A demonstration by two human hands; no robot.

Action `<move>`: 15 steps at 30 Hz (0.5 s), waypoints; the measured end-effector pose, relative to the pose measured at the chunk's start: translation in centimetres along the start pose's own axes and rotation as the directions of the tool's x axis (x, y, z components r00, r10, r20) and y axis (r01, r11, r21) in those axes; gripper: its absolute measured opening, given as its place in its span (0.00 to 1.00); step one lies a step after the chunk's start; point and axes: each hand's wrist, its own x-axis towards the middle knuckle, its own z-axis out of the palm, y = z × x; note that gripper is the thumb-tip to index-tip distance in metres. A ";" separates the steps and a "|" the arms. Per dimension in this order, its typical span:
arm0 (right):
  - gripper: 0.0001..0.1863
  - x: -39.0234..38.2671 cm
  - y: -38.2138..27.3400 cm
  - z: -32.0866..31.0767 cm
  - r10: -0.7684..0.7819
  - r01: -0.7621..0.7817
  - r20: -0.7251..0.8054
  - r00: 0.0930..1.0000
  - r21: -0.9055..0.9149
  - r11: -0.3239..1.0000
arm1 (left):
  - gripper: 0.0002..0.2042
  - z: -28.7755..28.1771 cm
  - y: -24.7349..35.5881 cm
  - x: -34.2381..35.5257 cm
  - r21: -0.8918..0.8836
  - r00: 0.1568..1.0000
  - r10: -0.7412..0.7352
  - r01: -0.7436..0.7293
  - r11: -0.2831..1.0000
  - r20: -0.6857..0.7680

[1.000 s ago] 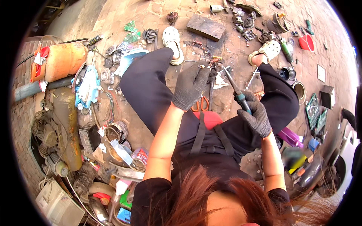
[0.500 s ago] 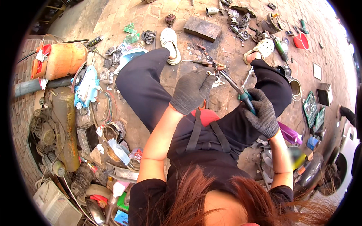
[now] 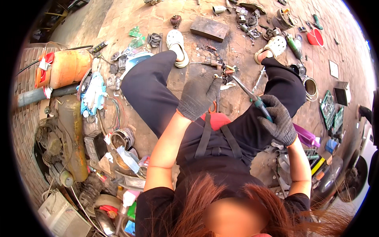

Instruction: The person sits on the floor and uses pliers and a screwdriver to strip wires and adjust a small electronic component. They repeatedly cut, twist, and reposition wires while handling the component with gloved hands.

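Observation:
My left hand point(image 3: 200, 96), in a dark grey knit glove, is closed in a pinch between my knees. A small metal part point(image 3: 216, 76) shows at its fingertips; its kind is too small to tell. My right hand point(image 3: 277, 119), gloved alike, grips the green handles of long-jawed pliers point(image 3: 248, 91). Their jaws point up and left, with the tip just right of my left fingertips. Behind the tip, small copper-coloured and dark parts point(image 3: 228, 71) appear on or near the floor. Orange-handled scissors or pliers point(image 3: 213, 106) lie partly hidden beside my left hand.
A metal block point(image 3: 209, 28) lies on the floor ahead, between my white clogs. Several motor parts point(image 3: 248, 23) and a red bucket point(image 3: 315, 37) are at far right. At left stand an orange gas cylinder point(image 3: 70, 69) and a blue bag point(image 3: 93, 93). A purple bottle point(image 3: 306, 136) is by my right knee.
The pliers' tip has come away from the copper-coloured part near my left fingertips. My right hand has shifted slightly right and down; my left hand stays nearly in place.

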 end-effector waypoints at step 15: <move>0.13 1.1 -0.6 0.7 -0.016 0.016 0.003 1.000 -0.047 0.999 | 0.11 -0.3 1.1 0.2 0.137 0.995 0.084 -0.092 0.986 0.061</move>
